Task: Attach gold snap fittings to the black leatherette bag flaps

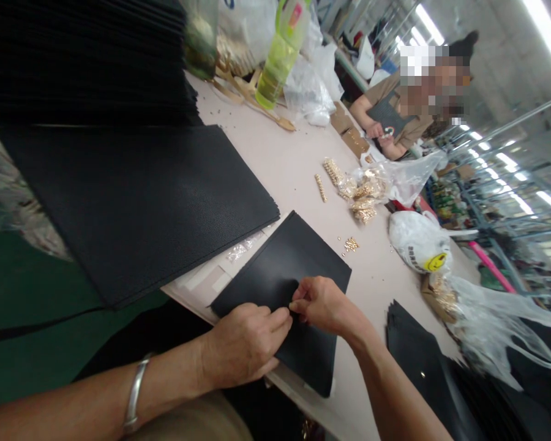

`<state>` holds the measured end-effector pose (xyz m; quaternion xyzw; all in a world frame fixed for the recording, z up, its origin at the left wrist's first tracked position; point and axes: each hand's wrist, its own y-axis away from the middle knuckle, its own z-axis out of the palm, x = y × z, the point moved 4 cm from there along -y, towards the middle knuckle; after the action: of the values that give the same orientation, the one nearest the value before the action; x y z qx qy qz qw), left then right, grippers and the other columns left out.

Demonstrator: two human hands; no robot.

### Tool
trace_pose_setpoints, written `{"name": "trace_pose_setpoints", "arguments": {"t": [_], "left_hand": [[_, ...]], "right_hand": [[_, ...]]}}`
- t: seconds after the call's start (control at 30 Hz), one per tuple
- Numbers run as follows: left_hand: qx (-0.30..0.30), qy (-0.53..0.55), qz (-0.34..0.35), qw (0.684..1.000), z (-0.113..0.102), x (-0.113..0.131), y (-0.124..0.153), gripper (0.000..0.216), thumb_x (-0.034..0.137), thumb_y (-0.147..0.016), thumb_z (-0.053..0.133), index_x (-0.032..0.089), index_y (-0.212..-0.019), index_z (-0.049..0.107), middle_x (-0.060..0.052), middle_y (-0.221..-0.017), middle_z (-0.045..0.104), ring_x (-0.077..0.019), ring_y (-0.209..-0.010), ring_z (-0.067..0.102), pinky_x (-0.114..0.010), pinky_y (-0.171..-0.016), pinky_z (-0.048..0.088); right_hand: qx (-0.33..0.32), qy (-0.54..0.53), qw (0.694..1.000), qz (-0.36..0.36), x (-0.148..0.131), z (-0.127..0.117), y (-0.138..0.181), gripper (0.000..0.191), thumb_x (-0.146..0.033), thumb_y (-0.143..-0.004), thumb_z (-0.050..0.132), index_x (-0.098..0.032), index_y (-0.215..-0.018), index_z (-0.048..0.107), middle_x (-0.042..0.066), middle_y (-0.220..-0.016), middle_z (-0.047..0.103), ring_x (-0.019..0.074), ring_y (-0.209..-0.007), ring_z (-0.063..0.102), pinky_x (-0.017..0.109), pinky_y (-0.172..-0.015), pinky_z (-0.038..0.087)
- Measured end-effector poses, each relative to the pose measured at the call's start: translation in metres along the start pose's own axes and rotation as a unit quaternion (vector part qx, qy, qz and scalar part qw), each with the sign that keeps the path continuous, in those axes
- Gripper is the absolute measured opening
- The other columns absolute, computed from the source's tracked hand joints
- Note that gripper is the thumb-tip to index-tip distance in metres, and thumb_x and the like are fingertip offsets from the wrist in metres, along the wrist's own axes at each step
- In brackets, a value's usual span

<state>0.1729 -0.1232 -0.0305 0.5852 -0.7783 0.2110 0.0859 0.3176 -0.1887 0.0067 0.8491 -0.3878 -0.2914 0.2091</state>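
A black leather-like panel (pixel 266 260) lies at an angle near the table's front edge. Over its middle, my left hand (pixel 252 340) and my right hand (pixel 321 303) meet with their fingertips pinched together. Whatever is between those fingertips is too small or too hidden to name. A silver bangle (pixel 136 392) circles the left wrist. Beyond the panel sits a small scatter of gold-coloured metal pieces (pixel 351 244). To the left is a pile of larger black sheets (pixel 151 196), its corner close to the panel.
A tall black stack (pixel 82 67) rises at far left. Black pieces (pixel 416 343), one bearing a gold fitting, lie at right. Bagged gold parts (pixel 365 199), a white bag (pixel 417 242), a clear bag (pixel 482 324) and a green bottle (pixel 280 58) line the table. A co-worker (pixel 395 116) sits opposite.
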Motion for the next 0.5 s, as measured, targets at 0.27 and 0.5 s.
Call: {"name": "trace_pose_setpoints", "arguments": {"t": [0.27,0.5], "left_hand": [[-0.011,0.008,-0.008,1.000,-0.002,-0.002,0.001,0.046,0.036,-0.083,0.065,0.017,-0.123,0.055,-0.009,-0.120,0.064,-0.0238,-0.088,0.063,-0.037,-0.071,0.049],[0.019,0.000,-0.005,1.000,0.006,-0.003,0.008,0.052,0.012,-0.071,0.059,0.021,-0.123,0.056,-0.007,-0.121,0.065,-0.0227,-0.091,0.065,-0.036,-0.078,0.052]], "right_hand": [[0.217,0.001,0.974,-0.068,0.026,-0.049,-0.032,0.039,-0.041,-0.077,0.072,-0.019,-0.109,0.065,0.009,-0.104,0.069,0.0224,-0.097,0.064,0.032,-0.084,0.047],[0.232,-0.039,0.972,-0.014,0.040,-0.081,-0.059,0.072,-0.048,-0.059,0.086,-0.017,-0.119,0.062,0.010,-0.105,0.069,0.0261,-0.100,0.062,0.036,-0.088,0.045]]}}
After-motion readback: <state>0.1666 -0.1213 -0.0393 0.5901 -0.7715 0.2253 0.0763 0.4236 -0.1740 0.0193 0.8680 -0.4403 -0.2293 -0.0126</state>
